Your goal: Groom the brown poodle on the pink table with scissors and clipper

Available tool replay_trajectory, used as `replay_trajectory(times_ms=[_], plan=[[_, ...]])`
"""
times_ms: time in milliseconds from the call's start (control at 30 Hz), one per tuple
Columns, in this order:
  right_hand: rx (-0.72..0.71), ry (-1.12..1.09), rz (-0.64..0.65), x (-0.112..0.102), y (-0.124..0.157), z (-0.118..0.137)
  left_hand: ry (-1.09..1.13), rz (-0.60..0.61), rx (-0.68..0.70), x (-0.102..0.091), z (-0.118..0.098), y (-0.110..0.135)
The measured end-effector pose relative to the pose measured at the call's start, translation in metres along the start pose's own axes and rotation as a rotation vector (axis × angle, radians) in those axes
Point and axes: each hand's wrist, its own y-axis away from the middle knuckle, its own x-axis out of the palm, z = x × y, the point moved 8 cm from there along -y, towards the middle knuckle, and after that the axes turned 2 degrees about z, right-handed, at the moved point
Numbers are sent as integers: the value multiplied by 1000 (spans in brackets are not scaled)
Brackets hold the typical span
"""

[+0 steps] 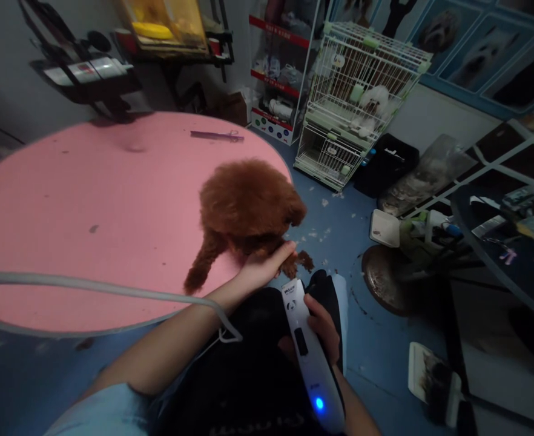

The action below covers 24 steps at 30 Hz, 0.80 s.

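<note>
left hand (pixel 264 266): clenched lightly around one paw (pixel 302 260) of the dog (pixel 244 209), fingers under it, thumb side towards me.
right hand (pixel 324 327): wrapped tight around the white clipper (pixel 310 357), thumb near its slide switch; blue lamp at the tail end is lit.
dog: small, brown and curly, standing at the near right edge of the pink table (pixel 67 212); the held paw sticks out just past that edge.
key relation: the clipper's long axis runs from my lap up and slightly left, head end foremost; the paw lies straight off that head, near but not touching.
nearer hand: left, already on the dog; right is just behind and below it.
also noted: grey cord (pixel 89 284) across the table's near edge; comb (pixel 217 135) at the far edge.
</note>
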Motion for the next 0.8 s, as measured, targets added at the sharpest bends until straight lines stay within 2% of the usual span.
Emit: replay_trajectory(times_ms=[167, 333, 467, 633, 800], plan=[[-25, 2, 76, 6, -4, -3, -54, -16, -23, -1, 3, 1], [-77, -29, 97, 11, -10, -7, -46, -9, 4, 0, -7, 3], [-106, -11, 272, 20, -7, -8, 83, -23, -66, 1, -6, 4], [-126, 90, 176, 5, 9, -9, 197, -41, -161, 3, -3, 7], [-173, 52, 201, 9, 16, -12, 228, -39, -152, 4, -4, 6]])
